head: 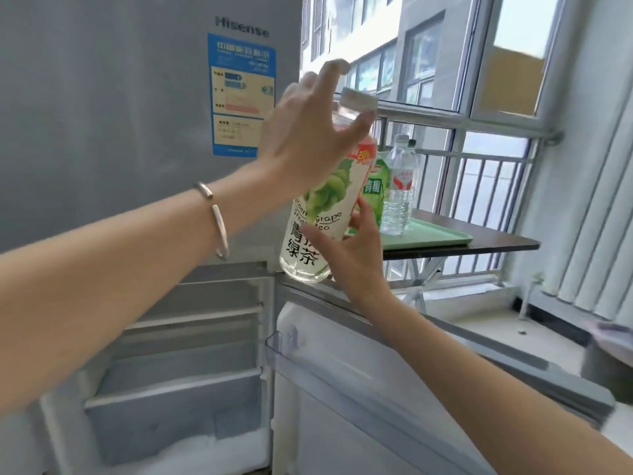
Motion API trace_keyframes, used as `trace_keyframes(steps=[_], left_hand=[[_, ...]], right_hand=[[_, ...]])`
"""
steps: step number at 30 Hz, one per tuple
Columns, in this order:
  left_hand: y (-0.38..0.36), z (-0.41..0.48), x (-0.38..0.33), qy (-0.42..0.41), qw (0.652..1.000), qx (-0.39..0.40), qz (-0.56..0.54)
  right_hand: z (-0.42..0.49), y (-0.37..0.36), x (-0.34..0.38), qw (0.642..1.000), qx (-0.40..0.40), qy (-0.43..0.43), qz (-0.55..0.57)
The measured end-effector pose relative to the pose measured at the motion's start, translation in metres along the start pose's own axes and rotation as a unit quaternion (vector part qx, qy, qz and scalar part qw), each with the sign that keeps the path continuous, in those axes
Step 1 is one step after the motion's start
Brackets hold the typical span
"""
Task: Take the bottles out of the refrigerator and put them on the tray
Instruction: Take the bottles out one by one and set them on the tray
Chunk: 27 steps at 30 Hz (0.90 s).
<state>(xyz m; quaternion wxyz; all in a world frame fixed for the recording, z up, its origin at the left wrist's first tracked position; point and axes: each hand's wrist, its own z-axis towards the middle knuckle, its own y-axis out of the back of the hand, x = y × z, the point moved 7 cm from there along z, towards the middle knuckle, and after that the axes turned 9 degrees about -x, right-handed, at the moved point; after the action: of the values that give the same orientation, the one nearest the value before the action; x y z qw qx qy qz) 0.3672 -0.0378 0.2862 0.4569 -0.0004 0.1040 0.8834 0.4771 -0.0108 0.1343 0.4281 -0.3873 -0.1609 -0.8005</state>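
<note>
A green grape tea bottle (317,217) with a white cap is in the air in front of the grey refrigerator (102,132), tilted to the right. My right hand (346,255) grips its lower part from the right. My left hand (308,138) lies over its upper part with the fingers spread, thumb near the neck. Behind it a mint-green tray (435,234) rests on a dark table and holds a clear water bottle (400,186) and a green-labelled bottle (375,190), both upright.
The refrigerator's lower door (359,389) stands open towards me, its door shelf showing no bottles. The lower compartment (178,371) shows bare shelves and frost. The dark folding table (496,243) stands by a barred window. A grey bin (609,361) sits at the right.
</note>
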Motion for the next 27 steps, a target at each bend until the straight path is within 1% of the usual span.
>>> trace_keyframes(steps=[2,4,6,8,10,13,16,19,22,24,27], left_hand=[[-0.015,0.0,-0.002,0.043,0.996,0.016,-0.07],[-0.045,-0.013,0.006,0.115,0.981,0.074,-0.134],[-0.081,-0.032,0.015,0.188,0.953,0.143,-0.191],[-0.115,-0.05,0.019,0.239,0.921,0.203,-0.231],[-0.146,-0.065,0.021,0.253,0.896,0.262,-0.252],[-0.179,-0.085,0.024,0.242,0.878,0.324,-0.255],[-0.199,-0.098,0.037,0.246,0.879,0.333,-0.238],[-0.208,-0.105,0.049,0.248,0.884,0.33,-0.22],[-0.21,-0.107,0.055,0.244,0.884,0.324,-0.232],[-0.207,-0.111,0.055,0.245,0.884,0.323,-0.234],[-0.195,-0.124,0.051,0.253,0.889,0.322,-0.203]], right_hand=[[0.024,0.023,0.002,0.998,-0.055,0.011,-0.026],[0.049,0.042,0.0,0.992,-0.102,0.024,-0.075],[0.074,0.055,-0.006,0.981,-0.141,0.028,-0.13],[0.098,0.064,-0.015,0.967,-0.171,0.032,-0.187],[0.119,0.069,-0.027,0.952,-0.181,0.032,-0.244],[0.138,0.064,-0.056,0.937,-0.16,0.001,-0.31],[0.144,0.052,-0.082,0.936,-0.131,-0.024,-0.326],[0.146,0.045,-0.093,0.933,-0.113,-0.004,-0.343],[0.148,0.044,-0.095,0.927,-0.096,0.023,-0.363],[0.147,0.044,-0.096,0.927,-0.09,0.024,-0.363],[0.146,0.043,-0.099,0.933,-0.084,0.014,-0.349]])
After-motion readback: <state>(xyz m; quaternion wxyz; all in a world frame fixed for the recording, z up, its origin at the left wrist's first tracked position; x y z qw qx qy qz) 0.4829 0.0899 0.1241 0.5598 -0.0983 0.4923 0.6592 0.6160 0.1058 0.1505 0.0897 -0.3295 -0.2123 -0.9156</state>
